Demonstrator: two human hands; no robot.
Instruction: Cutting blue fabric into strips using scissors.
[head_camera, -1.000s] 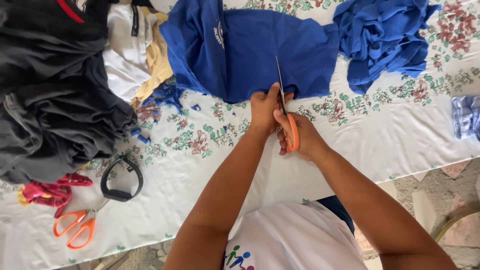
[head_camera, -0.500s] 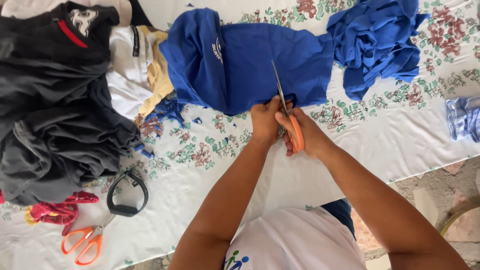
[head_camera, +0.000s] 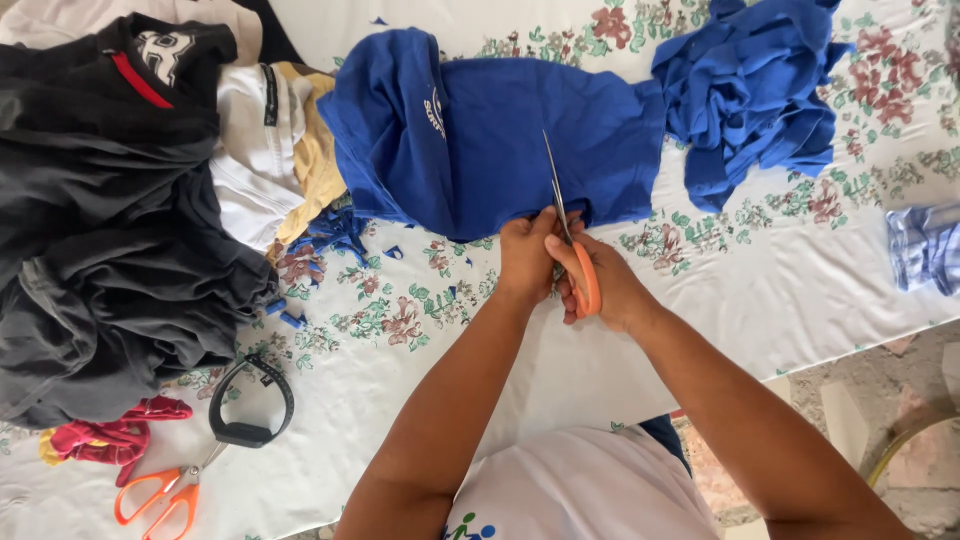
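Fingers (head_camera: 592, 262) of the right hand (head_camera: 605, 285) clamp orange scissors (head_camera: 572, 240); left hand (head_camera: 527, 255) pinches the blue shirt (head_camera: 480, 140) hem beside the blades, near the surface (head_camera: 800, 290) edge.

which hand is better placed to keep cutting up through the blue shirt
The right hand, most likely: it already grips the orange-handled scissors, blades resting on the blue shirt. The left hand pinches the shirt's lower edge beside the blades, so it suits steadying the fabric.
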